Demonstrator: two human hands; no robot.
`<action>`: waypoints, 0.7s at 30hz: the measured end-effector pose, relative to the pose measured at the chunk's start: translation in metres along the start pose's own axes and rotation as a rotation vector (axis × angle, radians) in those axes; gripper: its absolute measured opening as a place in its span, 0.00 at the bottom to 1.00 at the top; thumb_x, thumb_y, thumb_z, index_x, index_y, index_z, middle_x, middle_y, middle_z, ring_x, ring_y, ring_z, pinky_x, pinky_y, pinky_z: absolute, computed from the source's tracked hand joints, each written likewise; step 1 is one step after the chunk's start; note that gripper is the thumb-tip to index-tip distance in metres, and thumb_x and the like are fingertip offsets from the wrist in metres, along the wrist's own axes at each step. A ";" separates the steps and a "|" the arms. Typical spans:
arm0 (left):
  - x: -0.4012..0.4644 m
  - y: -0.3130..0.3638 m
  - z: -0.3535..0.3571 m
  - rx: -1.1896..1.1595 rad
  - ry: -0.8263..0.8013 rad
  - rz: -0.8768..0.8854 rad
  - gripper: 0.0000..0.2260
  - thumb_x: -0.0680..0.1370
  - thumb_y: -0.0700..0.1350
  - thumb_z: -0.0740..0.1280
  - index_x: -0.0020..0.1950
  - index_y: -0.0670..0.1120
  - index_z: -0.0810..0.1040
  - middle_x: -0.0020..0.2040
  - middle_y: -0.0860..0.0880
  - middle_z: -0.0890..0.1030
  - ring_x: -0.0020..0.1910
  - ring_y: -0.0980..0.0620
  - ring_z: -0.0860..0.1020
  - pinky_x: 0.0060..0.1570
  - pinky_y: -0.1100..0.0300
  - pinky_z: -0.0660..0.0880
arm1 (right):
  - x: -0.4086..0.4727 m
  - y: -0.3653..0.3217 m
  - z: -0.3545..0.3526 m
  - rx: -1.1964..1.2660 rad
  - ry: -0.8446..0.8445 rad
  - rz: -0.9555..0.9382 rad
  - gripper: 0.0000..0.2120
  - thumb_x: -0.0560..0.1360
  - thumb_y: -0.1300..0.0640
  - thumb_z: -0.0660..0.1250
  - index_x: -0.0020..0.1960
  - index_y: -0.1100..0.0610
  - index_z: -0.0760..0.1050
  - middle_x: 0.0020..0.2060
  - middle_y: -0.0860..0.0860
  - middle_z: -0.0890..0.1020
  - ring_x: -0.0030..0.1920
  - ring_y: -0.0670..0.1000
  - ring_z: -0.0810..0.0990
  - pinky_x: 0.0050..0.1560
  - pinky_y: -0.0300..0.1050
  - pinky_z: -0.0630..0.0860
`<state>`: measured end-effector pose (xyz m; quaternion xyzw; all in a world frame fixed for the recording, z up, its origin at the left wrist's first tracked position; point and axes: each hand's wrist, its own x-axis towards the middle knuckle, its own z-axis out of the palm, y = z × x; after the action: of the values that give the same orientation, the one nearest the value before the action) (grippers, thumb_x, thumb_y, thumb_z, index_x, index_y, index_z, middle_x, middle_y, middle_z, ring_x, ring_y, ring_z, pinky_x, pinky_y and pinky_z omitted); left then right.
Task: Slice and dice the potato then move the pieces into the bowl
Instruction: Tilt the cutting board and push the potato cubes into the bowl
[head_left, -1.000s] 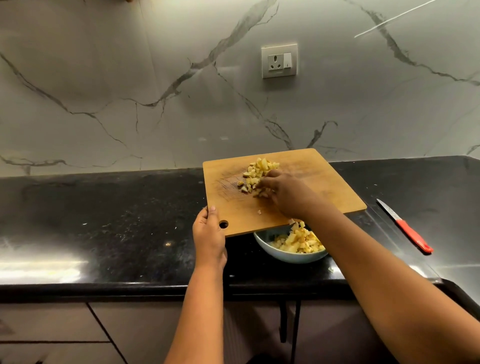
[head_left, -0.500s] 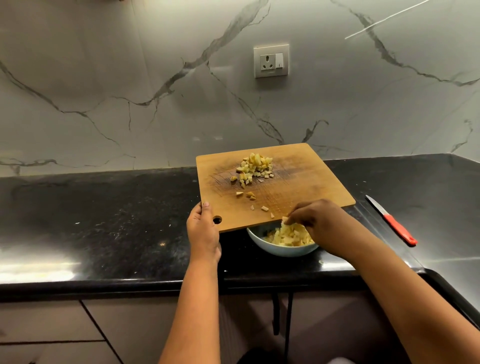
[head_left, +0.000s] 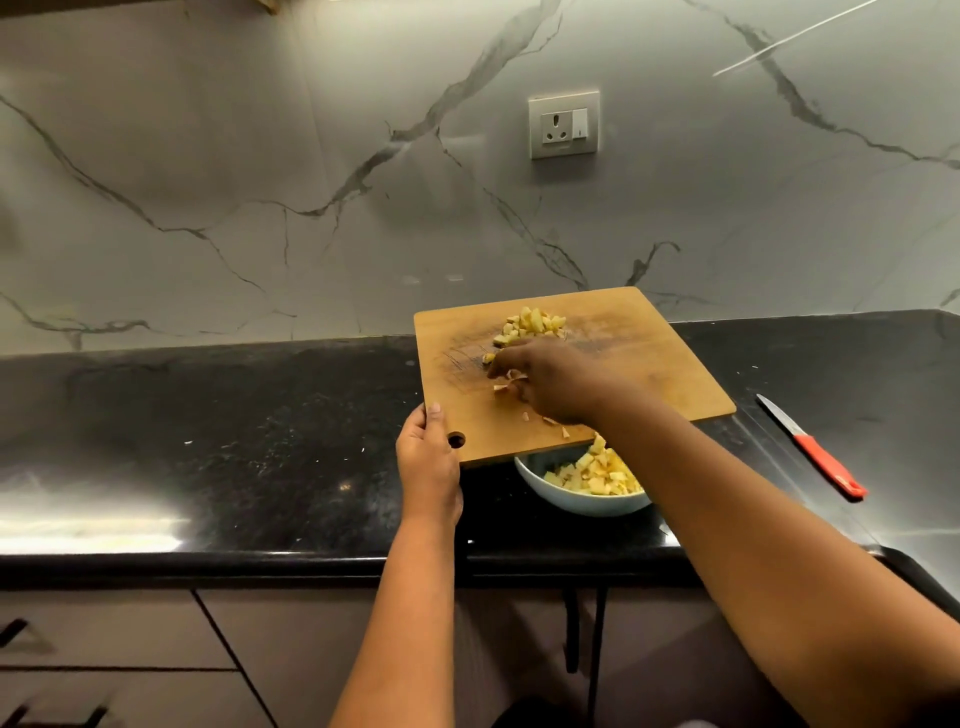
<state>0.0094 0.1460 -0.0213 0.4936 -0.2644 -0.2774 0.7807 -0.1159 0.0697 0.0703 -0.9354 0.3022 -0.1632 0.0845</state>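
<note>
Now the transfer step: left hand (head_left: 427, 457) grips the board (head_left: 639, 374), tilted over the bowl (head_left: 582, 499); right hand (head_left: 550, 384), fingers loosely curled, rakes potato dice (head_left: 532, 325). Next, sweep the rest down.

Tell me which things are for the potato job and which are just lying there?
For the job: diced potato pieces, wooden cutting board, white bowl, left hand, right hand.
Just lying about: red-handled knife, wall socket.

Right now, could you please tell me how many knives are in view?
1. The knife, red-handled, lies on the counter right of the board. None other shows, though the arms could hide something.
</note>
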 end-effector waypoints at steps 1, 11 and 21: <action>0.000 0.000 0.000 -0.002 -0.001 0.005 0.12 0.85 0.44 0.57 0.52 0.43 0.79 0.44 0.46 0.81 0.41 0.51 0.78 0.42 0.56 0.76 | 0.002 -0.001 0.006 -0.050 -0.019 -0.030 0.18 0.79 0.65 0.61 0.65 0.51 0.75 0.64 0.50 0.74 0.61 0.52 0.74 0.61 0.47 0.73; 0.002 -0.003 0.000 -0.017 0.019 0.011 0.12 0.85 0.44 0.57 0.52 0.44 0.80 0.47 0.45 0.80 0.46 0.47 0.76 0.45 0.53 0.74 | -0.089 0.026 0.014 -0.149 -0.018 -0.100 0.25 0.74 0.73 0.60 0.66 0.54 0.77 0.64 0.47 0.77 0.62 0.48 0.75 0.63 0.40 0.71; -0.004 -0.001 -0.001 -0.107 0.006 -0.020 0.11 0.84 0.43 0.58 0.55 0.45 0.80 0.48 0.47 0.82 0.47 0.50 0.79 0.46 0.56 0.76 | -0.085 0.041 0.009 0.025 0.233 -0.037 0.05 0.75 0.61 0.71 0.47 0.53 0.82 0.47 0.44 0.76 0.43 0.46 0.77 0.44 0.41 0.76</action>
<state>0.0073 0.1489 -0.0227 0.4548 -0.2419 -0.2974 0.8039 -0.1999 0.0881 0.0296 -0.9143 0.2905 -0.2762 0.0573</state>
